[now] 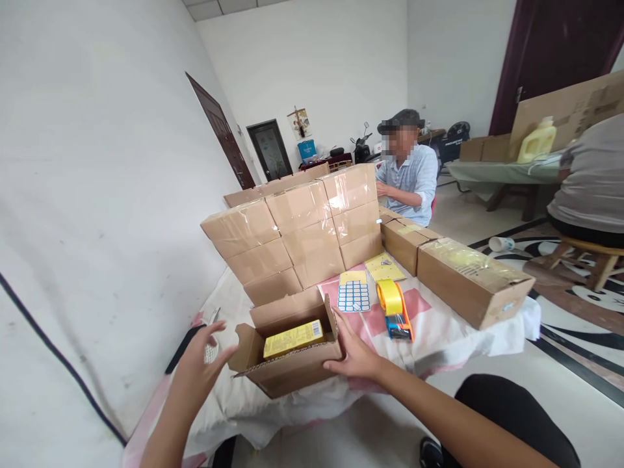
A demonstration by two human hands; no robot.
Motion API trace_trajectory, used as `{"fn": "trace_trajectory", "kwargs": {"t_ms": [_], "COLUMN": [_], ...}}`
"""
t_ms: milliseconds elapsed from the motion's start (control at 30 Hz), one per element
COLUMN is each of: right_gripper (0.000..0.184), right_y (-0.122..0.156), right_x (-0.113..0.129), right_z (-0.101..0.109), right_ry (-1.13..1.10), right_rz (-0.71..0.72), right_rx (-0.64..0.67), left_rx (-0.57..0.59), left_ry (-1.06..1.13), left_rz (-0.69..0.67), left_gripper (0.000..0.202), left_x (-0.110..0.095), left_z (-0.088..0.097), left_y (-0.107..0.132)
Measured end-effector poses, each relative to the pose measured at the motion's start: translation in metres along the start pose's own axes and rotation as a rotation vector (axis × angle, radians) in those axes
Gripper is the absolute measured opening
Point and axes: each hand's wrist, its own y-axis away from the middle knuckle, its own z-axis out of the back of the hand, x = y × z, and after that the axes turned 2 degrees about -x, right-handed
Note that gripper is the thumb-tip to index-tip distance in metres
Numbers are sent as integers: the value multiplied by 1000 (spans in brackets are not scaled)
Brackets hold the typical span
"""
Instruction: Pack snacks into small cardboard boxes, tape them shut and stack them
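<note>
An open cardboard box [292, 377] sits near the front edge of the cloth-covered table, its flaps raised. Inside lies a yellow printed carton [295, 339] with a barcode at one end. My right hand [355, 348] grips the box's right end, thumb on the front wall and fingers along the side. My left hand [207, 351] hovers by the left flap with fingers and thumb spread, holding nothing. Right of the box are a sheet of blue-bordered labels [354, 296], a yellow sheet [385, 267] and an orange tape dispenser [394, 311] with yellow tape.
Taped cardboard boxes [307, 240] form a stack behind the open box. Closed cartons [468, 279] line the table's right side. A co-worker [407, 175] sits beyond the stack; another person [595, 182] sits at far right. A white wall [97, 195] borders the left.
</note>
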Motion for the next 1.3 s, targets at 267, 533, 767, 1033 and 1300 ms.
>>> {"fn": "trace_trajectory", "kwargs": {"t_ms": [267, 533, 767, 1033, 1300], "right_gripper": [56, 64, 46, 42, 63], "right_y": [-13, -41, -51, -17, 26], "right_x": [36, 40, 45, 54, -12], "right_z": [23, 11, 18, 63, 136], "right_ry": [43, -385, -34, 371, 98], "right_rz": [111, -111, 102, 99, -331], "right_rx": [33, -143, -118, -273, -819], "left_rx": [291, 116, -25, 146, 114], "left_ry": [283, 598, 117, -232, -197], "left_rz": [-58, 403, -51, -347, -317], "left_gripper": [47, 79, 49, 57, 50], "left_x": [12, 0, -37, -72, -77], "left_z": [-48, -83, -71, -83, -88], "left_y": [39, 35, 38, 34, 30]}}
